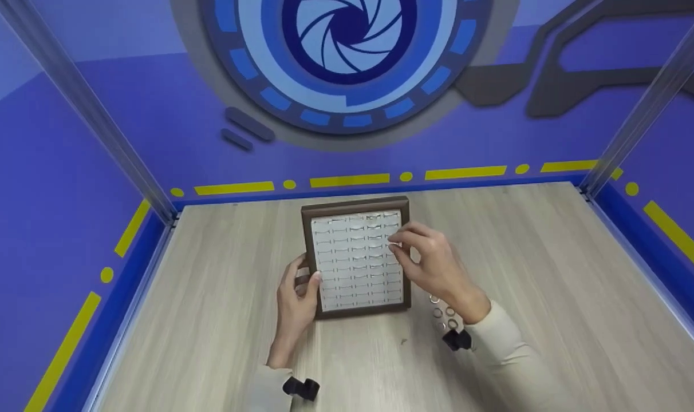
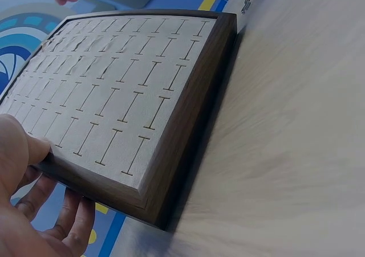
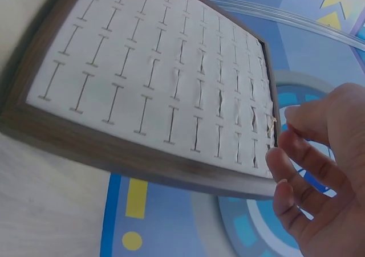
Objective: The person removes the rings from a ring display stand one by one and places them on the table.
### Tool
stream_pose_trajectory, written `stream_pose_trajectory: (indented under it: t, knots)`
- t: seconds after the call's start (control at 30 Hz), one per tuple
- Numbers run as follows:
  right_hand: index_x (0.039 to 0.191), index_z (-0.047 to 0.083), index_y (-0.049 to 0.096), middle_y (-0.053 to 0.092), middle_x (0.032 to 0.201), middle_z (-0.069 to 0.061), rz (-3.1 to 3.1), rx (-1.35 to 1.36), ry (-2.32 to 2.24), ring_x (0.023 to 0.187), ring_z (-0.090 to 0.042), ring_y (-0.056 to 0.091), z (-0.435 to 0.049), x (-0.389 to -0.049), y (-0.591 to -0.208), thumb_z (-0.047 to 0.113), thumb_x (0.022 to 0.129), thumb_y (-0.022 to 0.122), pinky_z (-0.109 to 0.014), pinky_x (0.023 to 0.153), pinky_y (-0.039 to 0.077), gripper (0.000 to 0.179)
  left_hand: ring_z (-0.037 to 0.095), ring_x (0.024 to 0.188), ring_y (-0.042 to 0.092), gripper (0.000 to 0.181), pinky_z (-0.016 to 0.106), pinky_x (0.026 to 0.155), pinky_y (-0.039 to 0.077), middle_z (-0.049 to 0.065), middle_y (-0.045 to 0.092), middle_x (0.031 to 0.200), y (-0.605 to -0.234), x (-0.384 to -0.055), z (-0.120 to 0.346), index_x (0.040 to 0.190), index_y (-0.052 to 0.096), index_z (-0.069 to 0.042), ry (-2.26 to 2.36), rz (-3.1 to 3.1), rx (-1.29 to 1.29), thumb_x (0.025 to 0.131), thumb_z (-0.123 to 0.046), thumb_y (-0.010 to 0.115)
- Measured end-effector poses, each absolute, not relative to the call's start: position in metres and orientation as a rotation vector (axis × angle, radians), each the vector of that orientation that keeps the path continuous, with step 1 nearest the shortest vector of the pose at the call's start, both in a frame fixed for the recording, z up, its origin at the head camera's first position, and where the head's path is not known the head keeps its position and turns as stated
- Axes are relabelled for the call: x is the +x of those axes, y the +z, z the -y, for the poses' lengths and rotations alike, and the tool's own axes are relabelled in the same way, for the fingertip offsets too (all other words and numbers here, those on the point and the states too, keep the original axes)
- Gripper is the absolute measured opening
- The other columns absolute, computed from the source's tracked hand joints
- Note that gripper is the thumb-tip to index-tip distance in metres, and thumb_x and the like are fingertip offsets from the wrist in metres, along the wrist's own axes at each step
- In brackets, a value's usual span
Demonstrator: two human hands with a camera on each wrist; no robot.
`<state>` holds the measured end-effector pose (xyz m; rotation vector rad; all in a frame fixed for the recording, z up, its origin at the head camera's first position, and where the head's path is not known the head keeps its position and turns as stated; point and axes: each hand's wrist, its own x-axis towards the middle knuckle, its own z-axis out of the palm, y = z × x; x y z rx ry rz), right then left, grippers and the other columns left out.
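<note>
A brown-framed ring display tray (image 1: 358, 286), its pale pad cut with rows of slots, is tilted up above the table. At its left edge my left hand (image 1: 297, 294) grips the frame, thumb in front and fingers behind. My right hand (image 1: 436, 263) is at the tray's right side, thumb and index fingertips close together right at the pad; I cannot tell whether they pinch a ring. A small shiny ring (image 3: 271, 125) sits in a slot near the tray's top edge. Several loose rings (image 1: 437, 313) lie on the table below my right wrist.
The light wood-grain table (image 1: 221, 297) is bounded by blue printed panels (image 1: 135, 114) at the back and sides, with metal posts (image 1: 89, 109) at the corners. Black wrist bands (image 1: 457, 340) show by both sleeves. A tiny scrap (image 1: 403, 341) lies in front of the tray.
</note>
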<state>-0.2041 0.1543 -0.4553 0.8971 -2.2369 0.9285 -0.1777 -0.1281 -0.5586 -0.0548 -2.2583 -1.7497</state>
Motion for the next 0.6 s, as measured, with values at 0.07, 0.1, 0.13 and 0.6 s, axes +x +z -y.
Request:
stream_pose_trajectory:
  t: [0.07,0.1,0.13,0.6]
  knots:
    - [0.100,0.004,0.080,0.073,0.097,-0.004,2.227,0.882,0.946,0.077,-0.012,0.068,-0.150,-0.207,-0.453,0.001,0.093,0.081,-0.026,0.066,0.059,0.008,0.028,0.109,0.070,0.049,0.043,0.096,0.061,0.015,0.062,0.136,-0.558,-0.178,0.128,0.154,0.053,-0.010,-1.748,2.264,-0.050,0.107,-0.011,0.065]
    - [0.100,0.004,0.080,0.073,0.097,-0.004,2.222,0.874,0.957,0.076,-0.012,0.068,-0.148,-0.208,-0.452,0.001,0.093,0.080,-0.027,0.065,0.059,0.008,0.028,0.109,0.071,0.049,0.043,0.096,0.061,0.015,0.062,0.136,-0.558,-0.178,0.128,0.154,0.053,-0.010,-1.747,2.264,-0.051,0.107,-0.011,0.065]
    - [0.100,0.003,0.080,0.073,0.096,-0.005,2.219,0.868,0.966,0.075,-0.012,0.067,-0.146,-0.210,-0.452,0.000,0.093,0.080,-0.028,0.063,0.059,0.008,0.028,0.110,0.071,0.049,0.043,0.096,0.061,0.015,0.062,0.136,-0.558,-0.178,0.128,0.154,0.053,-0.010,-1.745,2.263,-0.053,0.106,-0.011,0.065]
    - [0.102,0.001,0.080,0.070,0.096,-0.007,2.220,0.775,0.908,0.076,-0.015,0.066,-0.125,-0.231,-0.449,-0.003,0.092,0.079,-0.025,0.064,0.056,0.010,0.030,0.107,0.072,0.049,0.046,0.095,0.062,0.016,0.063,0.135,-0.557,-0.178,0.127,0.153,0.053,-0.009,-1.715,2.252,-0.081,0.106,-0.011,0.066]
